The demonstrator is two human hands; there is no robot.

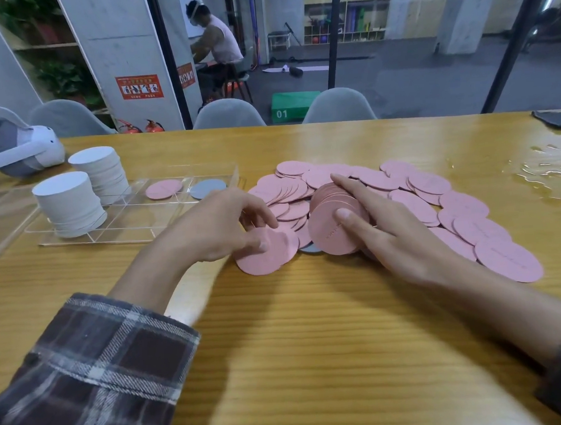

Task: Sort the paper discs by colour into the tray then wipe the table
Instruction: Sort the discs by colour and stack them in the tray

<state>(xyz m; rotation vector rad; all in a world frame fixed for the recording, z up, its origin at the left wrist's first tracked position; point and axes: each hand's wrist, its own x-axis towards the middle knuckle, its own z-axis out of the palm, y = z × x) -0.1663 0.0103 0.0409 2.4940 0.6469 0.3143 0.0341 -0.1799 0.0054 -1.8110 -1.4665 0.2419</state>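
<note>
Right now the right hand (395, 235) is holding a pink stack (331, 232) of discs, which is standing on its edge on the table (312, 325). Its thumb is pressing on the front disc, and its first finger is reaching over the top of the stack. The other fingers are hiding behind it.

The left hand (224, 227) is resting just beside it, with its fingers bent. Its thumb is lying on a loose pink disc (268, 257) at the near edge of the pink pile (436, 199). The picture is a bit blurry there, so I cannot tell if the hand is pinching the disc or only touching it.

The pink pile is spreading out flat behind and to the right of both hands. A bit of a grey disc (309, 249) is peeking out from under the stack.

Over on the left, a clear tray (132, 233) is sitting on the table. Two white stacks are standing in it, a near one (68, 205) and a far one (101, 174). One pink tray disc (163, 189) is lying in its own box, and one blue-grey disc (208, 188) is lying in the box next to it.

At the far right, a wet patch (549, 169) is shining on the wood, and a dark cloth (559, 119) is lying near the corner.
</note>
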